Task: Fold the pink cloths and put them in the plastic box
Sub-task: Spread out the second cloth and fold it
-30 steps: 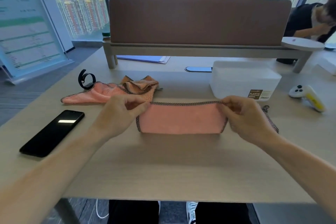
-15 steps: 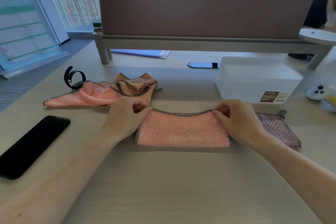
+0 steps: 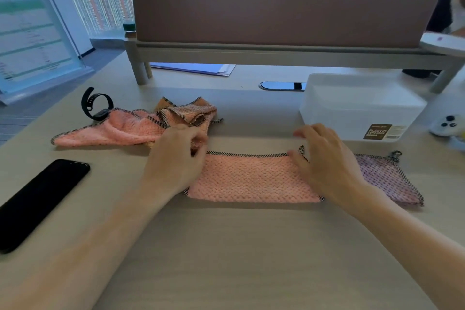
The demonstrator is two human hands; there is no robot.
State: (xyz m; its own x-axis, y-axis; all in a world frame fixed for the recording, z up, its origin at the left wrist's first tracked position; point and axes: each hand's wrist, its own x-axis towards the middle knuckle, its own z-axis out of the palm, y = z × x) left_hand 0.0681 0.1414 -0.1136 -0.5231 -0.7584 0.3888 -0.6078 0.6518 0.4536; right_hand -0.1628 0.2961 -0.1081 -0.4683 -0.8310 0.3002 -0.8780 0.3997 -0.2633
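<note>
Head view, only one. Landmark = plastic box [image 3: 362, 106], white translucent, sitting on the table [image 3: 251, 259] at right-rear, brown label on its front wall. Contents: cannot tell, walls are milky and the top looks closed or flush (nothing pink shows through).

Folded pink cloth [image 3: 251, 178] lies flat as a long strip, left-front of the box, checked black trim along its far edge. Left hand [image 3: 173, 161] rests on the strip's left end, fingers curled narrow, tips pinched at the far-left corner of the trim; blurred, so grip not certain. Right hand [image 3: 324, 161] rests on the strip's right end, just in front of the box's left corner, fingers spread loosely and slightly raised, thumb down on the cloth near a small hanging loop; not gripping anything as far as visible.

Second pink cloth [image 3: 387, 178] lies flat just in front of the box, partly under the right wrist, looks purplish in the shade, loop at its far corner.

Crumpled pile of pink cloths [image 3: 136, 126] sits well left of the box, unfolded, one brownish-orange side turned up. Black wristband [image 3: 97, 106] touches the pile's far-left edge. Black phone [image 3: 40, 199] farther left, near the table edge. White controller [image 3: 448, 126] just right of the box. Desk divider [image 3: 276, 2] behind the box.
</note>
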